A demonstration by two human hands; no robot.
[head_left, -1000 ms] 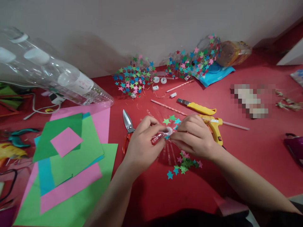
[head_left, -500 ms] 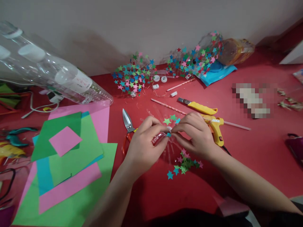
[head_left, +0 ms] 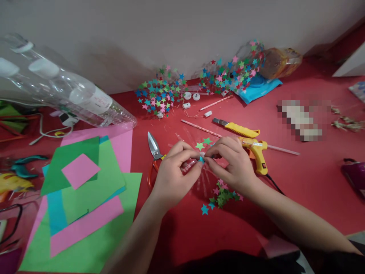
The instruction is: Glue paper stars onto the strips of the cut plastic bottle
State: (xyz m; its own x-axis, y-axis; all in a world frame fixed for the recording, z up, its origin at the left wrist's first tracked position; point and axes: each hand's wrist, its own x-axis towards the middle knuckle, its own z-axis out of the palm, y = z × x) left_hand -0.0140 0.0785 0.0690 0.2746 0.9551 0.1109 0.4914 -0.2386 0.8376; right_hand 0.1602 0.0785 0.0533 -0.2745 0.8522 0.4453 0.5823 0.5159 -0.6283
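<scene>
My left hand [head_left: 177,172] and my right hand [head_left: 234,161] meet over the red table, thumb and fingertips of each pinched together. Between them is a small blue paper star [head_left: 201,159]. Clear plastic strips [head_left: 203,182] fan out beneath my hands; the piece they belong to is mostly hidden. Light green stars [head_left: 200,146] lie just beyond my fingers. Closer to me, a small heap of green, pink and blue stars [head_left: 224,197] rests below my right hand. Scissors [head_left: 154,146] with orange handles lie beside my left hand, partly covered by it.
A yellow glue gun [head_left: 259,154] and a yellow cutter [head_left: 242,129] lie past my right hand. Coloured paper sheets [head_left: 82,205] and clear plastic bottles [head_left: 85,97] are at left. Two star-covered pieces [head_left: 159,91] stand by the wall, near striped straws [head_left: 199,127].
My fingertips have shifted slightly around the blue star, which stays between both hands. The whole view has moved a little; the other things lie as before.
</scene>
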